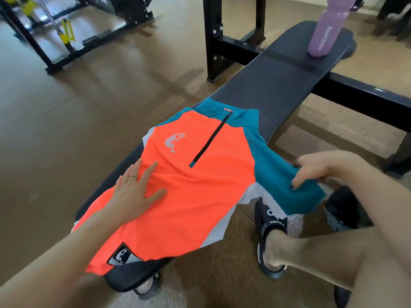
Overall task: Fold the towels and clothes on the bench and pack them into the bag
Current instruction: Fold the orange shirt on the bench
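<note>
While the left hand (pixel 135 192) lies flat, fingers spread, on the orange front of the jersey (pixel 191 185), it pins the cloth to the counter (pixel 273 85) so nothing slides; its grip is released, merely pressing; the right hand (pixel 315 170) curls its grip round the teal sleeve (pixel 287 174) hanging off the counter's edge, likely to bring it across for a fold; no bag in view; a pink bottle (pixel 324 34) stands at the far end, its lettering too blurred to read; the sandal (pixel 270 221) strap's print is unclear; a figure logo marks the chest.
</note>
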Action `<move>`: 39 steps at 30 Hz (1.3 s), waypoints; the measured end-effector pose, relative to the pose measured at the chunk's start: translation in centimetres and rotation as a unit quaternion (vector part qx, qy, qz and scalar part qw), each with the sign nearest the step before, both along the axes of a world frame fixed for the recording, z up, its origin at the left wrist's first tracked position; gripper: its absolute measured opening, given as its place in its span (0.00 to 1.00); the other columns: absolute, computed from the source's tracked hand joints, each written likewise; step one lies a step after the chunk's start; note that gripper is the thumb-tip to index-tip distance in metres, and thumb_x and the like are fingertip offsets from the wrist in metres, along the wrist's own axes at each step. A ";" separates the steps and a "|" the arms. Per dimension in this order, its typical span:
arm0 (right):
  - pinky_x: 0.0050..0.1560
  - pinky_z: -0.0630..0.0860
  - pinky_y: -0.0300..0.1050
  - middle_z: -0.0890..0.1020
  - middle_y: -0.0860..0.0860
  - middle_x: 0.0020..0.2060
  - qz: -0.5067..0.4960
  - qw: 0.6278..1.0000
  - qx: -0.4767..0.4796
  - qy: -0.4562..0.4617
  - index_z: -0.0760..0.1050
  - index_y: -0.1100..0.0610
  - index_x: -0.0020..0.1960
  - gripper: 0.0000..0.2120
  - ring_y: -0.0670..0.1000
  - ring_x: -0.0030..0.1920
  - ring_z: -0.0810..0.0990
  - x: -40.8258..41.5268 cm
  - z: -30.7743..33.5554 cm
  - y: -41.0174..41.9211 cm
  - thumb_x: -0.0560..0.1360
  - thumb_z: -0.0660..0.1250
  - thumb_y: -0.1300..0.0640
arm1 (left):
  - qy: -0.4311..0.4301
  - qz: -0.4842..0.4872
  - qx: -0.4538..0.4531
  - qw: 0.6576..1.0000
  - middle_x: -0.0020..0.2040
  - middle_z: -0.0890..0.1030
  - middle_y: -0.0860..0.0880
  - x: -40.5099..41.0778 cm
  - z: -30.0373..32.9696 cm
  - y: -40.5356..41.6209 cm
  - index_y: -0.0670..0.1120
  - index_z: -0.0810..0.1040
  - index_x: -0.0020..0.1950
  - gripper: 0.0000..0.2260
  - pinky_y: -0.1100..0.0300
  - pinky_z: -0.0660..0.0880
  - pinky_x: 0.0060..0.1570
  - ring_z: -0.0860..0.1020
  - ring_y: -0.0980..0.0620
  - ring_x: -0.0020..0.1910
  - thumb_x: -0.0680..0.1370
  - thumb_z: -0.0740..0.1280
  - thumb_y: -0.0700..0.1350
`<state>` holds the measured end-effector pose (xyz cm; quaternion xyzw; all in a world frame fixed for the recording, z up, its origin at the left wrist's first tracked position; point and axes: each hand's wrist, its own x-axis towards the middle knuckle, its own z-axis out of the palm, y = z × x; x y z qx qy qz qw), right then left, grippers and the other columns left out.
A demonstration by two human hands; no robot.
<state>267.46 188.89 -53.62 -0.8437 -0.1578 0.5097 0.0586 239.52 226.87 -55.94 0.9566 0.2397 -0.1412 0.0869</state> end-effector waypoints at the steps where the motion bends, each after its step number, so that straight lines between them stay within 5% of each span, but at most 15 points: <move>1: 0.31 0.71 0.40 0.86 0.55 0.43 0.025 0.997 -0.056 -0.047 0.74 0.63 0.55 0.21 0.51 0.32 0.79 -0.5 -0.4 -0.2 0.70 0.75 0.52 | -0.004 0.033 -0.003 0.999 0.83 0.47 0.42 -1.4 0.0 0.6 0.63 0.47 0.82 0.41 0.42 0.52 0.79 0.51 0.40 0.81 0.73 0.57 0.76; 4: 0.27 0.70 0.37 0.82 0.51 0.32 0.075 0.979 -0.111 -0.156 0.72 0.61 0.42 0.11 0.48 0.25 0.78 -2.9 -0.7 0.7 0.75 0.71 0.55 | -0.033 0.153 -0.036 0.987 0.81 0.53 0.37 -5.0 0.1 1.5 0.54 0.49 0.83 0.44 0.43 0.57 0.77 0.56 0.37 0.80 0.75 0.67 0.67; 7: 0.42 0.74 0.44 0.77 0.51 0.42 0.128 0.953 -0.017 -0.275 0.70 0.55 0.48 0.09 0.55 0.47 0.81 -5.9 -0.2 3.3 0.76 0.67 0.52 | -0.052 0.247 -0.023 0.967 0.77 0.61 0.37 -7.6 0.4 1.7 0.45 0.53 0.82 0.45 0.42 0.62 0.73 0.61 0.36 0.76 0.74 0.71 0.63; 10: 0.45 0.74 0.48 0.79 0.52 0.46 0.108 0.943 0.191 -0.250 0.72 0.55 0.52 0.07 0.56 0.49 0.78 -10.1 0.6 7.4 0.77 0.66 0.53 | -0.072 0.286 -0.025 0.955 0.64 0.74 0.39 -9.3 0.7 2.7 0.42 0.68 0.68 0.30 0.45 0.72 0.60 0.71 0.38 0.64 0.74 0.73 0.57; 14: 0.49 0.70 0.47 0.77 0.50 0.50 0.210 0.908 0.299 -0.207 0.73 0.53 0.62 0.14 0.53 0.54 0.76 -16.9 0.8 13.0 0.78 0.67 0.52 | -0.014 0.268 -0.073 0.961 0.43 0.80 0.47 -10.8 2.8 3.3 0.44 0.76 0.47 0.09 0.52 0.72 0.39 0.78 0.44 0.45 0.74 0.70 0.49; 18: 0.59 0.70 0.49 0.73 0.53 0.59 0.352 0.839 0.317 -0.269 0.70 0.51 0.69 0.25 0.55 0.60 0.72 -21.3 -0.7 17.2 0.75 0.67 0.43 | -0.068 0.235 -0.182 0.952 0.45 0.85 0.52 -12.5 4.6 3.4 0.50 0.83 0.49 0.05 0.54 0.77 0.47 0.82 0.49 0.50 0.76 0.68 0.46; 21: 0.53 0.71 0.52 0.76 0.55 0.55 0.406 0.805 0.289 -0.320 0.72 0.54 0.58 0.18 0.58 0.56 0.75 -22.8 -1.4 19.4 0.75 0.67 0.44 | -0.116 0.270 -0.277 0.915 0.48 0.86 0.58 -13.5 6.2 4.4 0.58 0.83 0.54 0.09 0.59 0.77 0.51 0.82 0.59 0.51 0.78 0.69 0.46; 25: 0.43 0.66 0.47 0.78 0.51 0.43 0.322 0.854 0.337 -0.231 0.68 0.51 0.45 0.05 0.56 0.48 0.77 -21.5 -0.5 20.8 0.76 0.64 0.53 | -0.163 0.290 -0.242 0.911 0.42 0.81 0.50 -14.1 7.3 6.6 0.47 0.79 0.46 0.14 0.54 0.73 0.44 0.77 0.50 0.42 0.67 0.70 0.55; 28: 0.44 0.69 0.47 0.76 0.45 0.37 0.160 0.871 0.426 -0.184 0.73 0.53 0.45 0.01 0.52 0.43 0.75 -19.6 0.7 21.3 0.75 0.65 0.57 | -0.243 0.337 -0.182 0.891 0.48 0.79 0.50 -14.1 6.7 7.9 0.46 0.76 0.55 0.14 0.55 0.71 0.45 0.76 0.49 0.49 0.76 0.72 0.53; 31: 0.53 0.73 0.55 0.76 0.54 0.51 0.166 0.857 0.373 -0.316 0.74 0.55 0.59 0.14 0.58 0.52 0.75 -18.9 -0.2 21.1 0.73 0.65 0.59 | -0.156 0.405 -0.096 0.896 0.66 0.75 0.42 -14.9 5.2 8.8 0.42 0.65 0.71 0.27 0.52 0.70 0.59 0.73 0.42 0.63 0.79 0.70 0.54; 33: 0.52 0.74 0.58 0.74 0.58 0.53 0.211 0.803 0.340 -0.441 0.73 0.58 0.63 0.21 0.63 0.53 0.74 -19.7 -1.2 21.0 0.70 0.66 0.58 | -0.056 0.390 -0.118 0.912 0.67 0.72 0.43 -15.5 4.5 8.5 0.42 0.64 0.71 0.30 0.52 0.69 0.58 0.72 0.42 0.64 0.78 0.70 0.56; 36: 0.44 0.74 0.55 0.75 0.56 0.44 0.299 0.719 0.430 -0.457 0.74 0.57 0.51 0.10 0.60 0.46 0.75 -22.3 -1.5 21.2 0.70 0.67 0.57 | -0.021 0.327 -0.178 0.928 0.58 0.77 0.49 -15.4 4.1 7.6 0.43 0.71 0.60 0.24 0.55 0.70 0.48 0.75 0.49 0.55 0.76 0.71 0.59; 39: 0.37 0.75 0.53 0.76 0.54 0.40 0.377 0.701 0.417 -0.439 0.74 0.56 0.44 0.07 0.59 0.41 0.77 -24.1 -2.4 21.3 0.69 0.71 0.61 | 0.006 0.289 -0.184 0.939 0.53 0.78 0.48 -14.9 3.7 6.9 0.46 0.71 0.55 0.24 0.56 0.72 0.44 0.77 0.50 0.51 0.71 0.75 0.60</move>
